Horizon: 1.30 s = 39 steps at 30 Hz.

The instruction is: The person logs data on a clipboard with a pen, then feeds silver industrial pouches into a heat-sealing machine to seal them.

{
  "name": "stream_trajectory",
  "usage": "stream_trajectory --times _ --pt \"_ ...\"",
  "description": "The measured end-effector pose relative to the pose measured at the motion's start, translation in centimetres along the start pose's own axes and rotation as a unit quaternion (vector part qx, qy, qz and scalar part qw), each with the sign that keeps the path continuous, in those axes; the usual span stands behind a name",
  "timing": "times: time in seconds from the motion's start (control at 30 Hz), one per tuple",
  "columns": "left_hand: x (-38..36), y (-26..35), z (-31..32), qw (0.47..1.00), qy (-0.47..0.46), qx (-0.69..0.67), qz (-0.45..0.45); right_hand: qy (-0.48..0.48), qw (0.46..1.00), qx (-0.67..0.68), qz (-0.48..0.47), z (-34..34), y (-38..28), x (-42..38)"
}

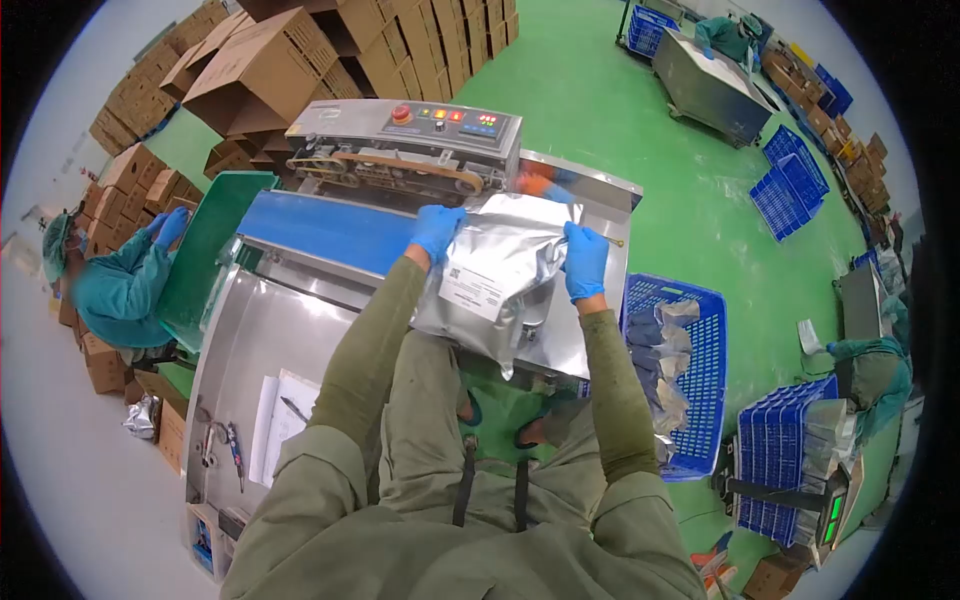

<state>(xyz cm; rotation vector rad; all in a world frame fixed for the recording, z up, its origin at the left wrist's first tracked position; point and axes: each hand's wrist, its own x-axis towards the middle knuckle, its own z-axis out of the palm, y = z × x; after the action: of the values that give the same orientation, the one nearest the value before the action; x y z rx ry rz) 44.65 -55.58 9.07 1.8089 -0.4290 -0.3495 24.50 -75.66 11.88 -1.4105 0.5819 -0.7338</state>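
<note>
Arms extended forward, a worker's gloved left hand point(437, 231) and right hand point(585, 260) each grip an upper corner of a silver foil pouch point(497, 275), holding it between them on the steel table point(590, 335) just before the sealing machine point(405, 145).

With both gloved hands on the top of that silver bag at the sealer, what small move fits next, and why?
Probably slide the silver bag leftward so its top edge feeds into the sealer. The left hand and right hand hold its upper corners, the top lies just short of the machine's belt, and the lower part hangs over the table edge.
</note>
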Motion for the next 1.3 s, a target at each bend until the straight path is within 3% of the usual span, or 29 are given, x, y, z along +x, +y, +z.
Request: stream_trajectory --times 0.1,0.13,0.23,0.27,0.3,0.33,0.37,0.4,0.43,0.5,0.53,0.57,0.6,0.63,0.67,0.7,0.73,0.8,0.83,0.87,0.9,1.03,1.1,1.17,1.3 --pt "2.3 -2.0 -1.4 0.997 0.031 0.054 0.033 0.001 0.951 -0.198 -0.237 0.9 4.5 2.5" --pt "2.3 -1.5 -2.0 0.998 0.024 0.046 0.024 0.004 0.981 -0.143 -0.133 1.9 4.4 2.4" --pt "3.2 -2.0 -4.8 0.998 0.028 0.059 0.013 0.002 0.988 -0.108 -0.107 5.1 4.5 2.4" --pt "4.8 -4.1 -6.2 0.998 0.023 0.056 -0.029 -0.023 0.992 -0.08 -0.091 6.2 4.2 2.2" --pt "3.9 -2.7 -7.2 0.99 0.026 0.139 -0.017 -0.04 0.964 -0.162 -0.205 7.7 7.5 3.5" --pt "6.9 -6.6 -9.8 0.974 -0.027 0.226 0.004 -0.049 0.937 -0.233 -0.255 8.8 6.9 3.1" --pt "12.6 -18.5 -14.1 0.937 -0.007 0.247 0.246 0.004 0.883 -0.316 -0.346 9.8 8.4 3.6" --pt "6.5 -6.8 -13.2 0.975 -0.085 0.204 -0.033 -0.041 0.912 -0.233 -0.334 9.6 7.4 3.1" --pt "3.1 -2.7 -10.9 0.999 -0.02 0.023 -0.044 -0.077 0.967 -0.175 -0.168 8.0 4.2 1.5" --pt "1.0 -3.2 -15.4 0.998 0.016 0.062 -0.004 -0.011 0.973 -0.223 -0.053 0.8 -3.2 -3.5" --pt "-0.2 -3.3 -17.7 0.996 0.036 0.082 0.015 0.023 0.986 -0.166 0.027 -3.2 -2.2 -4.8" --pt "-3.8 -3.3 -18.5 0.979 0.095 0.164 0.069 0.102 0.973 -0.201 -0.046 -8.4 1.2 -6.5" --pt "-7.4 -3.1 -19.1 0.948 0.164 0.249 0.112 0.144 0.947 -0.287 -0.022 -14.7 4.6 -8.9" --pt "-13.2 -0.6 -17.8 0.956 0.209 0.203 0.031 0.183 0.912 -0.368 0.009 -21.0 8.0 -11.4" --pt "-19.8 -4.5 -20.7 0.949 0.253 0.173 -0.08 0.034 0.862 -0.463 0.202 -31.1 12.1 -16.3" --pt "-23.8 -3.8 -18.3 0.923 0.286 0.249 -0.067 0.012 0.774 -0.565 0.284 -35.8 22.3 -19.6" --pt "-27.0 -8.7 -22.6 0.921 0.264 0.255 -0.132 0.08 0.764 -0.575 0.281 -37.5 28.3 -23.2" --pt "-32.3 -12.6 -22.4 0.914 0.271 0.274 -0.127 0.043 0.769 -0.601 0.215 -36.4 31.0 -24.1" --pt "-34.1 -13.1 -21.5 0.914 0.287 0.19 -0.213 0.023 0.772 -0.598 0.214 -36.0 31.2 -24.0" --pt "-35.4 -11.6 -19.4 0.943 0.223 -0.064 -0.239 0.005 0.776 -0.587 0.228 -35.6 30.4 -23.8" --pt "-36.1 -10.4 -18.3 0.947 0.194 -0.052 -0.249 -0.013 0.782 -0.577 0.235 -35.5 29.9 -23.8" --pt "-38.0 -8.1 -14.7 0.932 0.15 0.224 -0.243 -0.045 0.805 -0.558 0.196 -38.2 32.3 -22.2" --pt "-38.5 -12.0 -14.9 0.93 0.147 0.336 -0.031 -0.041 0.793 -0.577 0.19 -38.2 34.0 -19.4" --pt "-37.3 -8.0 -12.6 0.943 0.222 0.206 -0.141 -0.035 0.778 -0.596 0.198 -37.6 33.2 -17.8" --pt "-37.6 -7.0 -12.4 0.951 0.213 0.176 -0.142 -0.01 0.767 -0.612 0.193 -38.1 29.6 -17.2"
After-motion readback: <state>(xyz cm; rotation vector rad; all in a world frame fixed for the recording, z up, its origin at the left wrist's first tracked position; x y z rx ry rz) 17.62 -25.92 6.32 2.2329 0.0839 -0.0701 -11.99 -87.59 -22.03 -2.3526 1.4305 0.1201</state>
